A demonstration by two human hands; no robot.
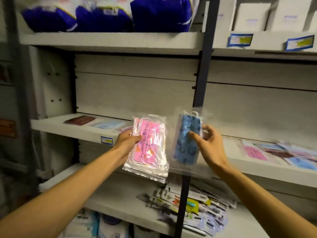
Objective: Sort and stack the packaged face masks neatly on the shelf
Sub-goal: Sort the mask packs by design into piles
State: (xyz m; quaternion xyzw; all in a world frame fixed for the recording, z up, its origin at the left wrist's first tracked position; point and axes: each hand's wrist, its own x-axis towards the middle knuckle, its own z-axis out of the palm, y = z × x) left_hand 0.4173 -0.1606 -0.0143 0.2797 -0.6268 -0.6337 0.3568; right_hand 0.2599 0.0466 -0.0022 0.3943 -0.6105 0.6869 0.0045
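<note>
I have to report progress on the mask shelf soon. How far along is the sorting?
Early to midway, it seems. Done: a maroon pack and a light blue pack lie separately on the left shelf. In hand: left hand holds pink packs, right hand a blue pack. Left: the mixed pile on the right.

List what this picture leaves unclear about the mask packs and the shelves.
- Pink mask packs in the left hand: count unclear, layers overlap.
- Price labels: text blurred.
- Right shelf's loose masks: smeared by motion, cut by the edge.
- Right hand's fingers: hidden behind the blue mask pack.
</note>
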